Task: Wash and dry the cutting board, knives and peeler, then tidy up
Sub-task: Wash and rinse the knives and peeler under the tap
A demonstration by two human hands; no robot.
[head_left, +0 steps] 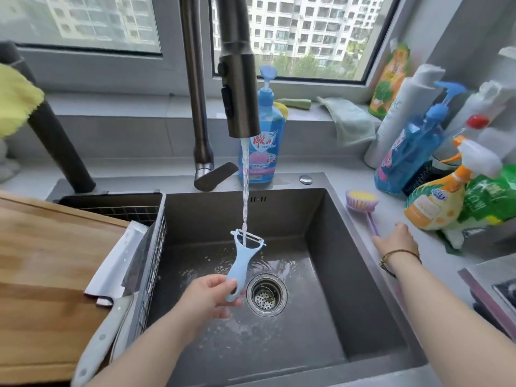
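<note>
- Peeler (240, 261), pale blue, stands nearly upright over the sink (335, 247) with its blade end up, right in the stream of water (245, 191) falling from the dark pull-down tap (238, 79).
- The left hand (208, 296) grips the peeler by the bottom of its handle, fingers curled round it, just left of the drain strainer (266, 294).
- The right hand (396, 241) lies out on the counter to the right of the sink, fingers straight and spread. Its fingertips are at the end of the handle of a purple dish brush (361, 203), with nothing closed in it. A thin bracelet (399, 254) sits on that wrist.
- The wooden cutting board (42, 261) lies to the left of the sink.
- A cleaver (117, 261) with a light handle rests on the board's right edge, blade wet with drops. A second, darker blade shows just beside it, against the wire basket (156, 247) at the sink's left wall.
- The sink floor is wet and speckled with bits.
- Behind the sink stands a blue pump bottle of dish soap (262, 141).
- A crowd of spray bottles (435, 202) fills the right counter.
- A pale green cloth (349, 121) hangs off the window sill, and a yellow cloth (16, 101) is at the far left.
</note>
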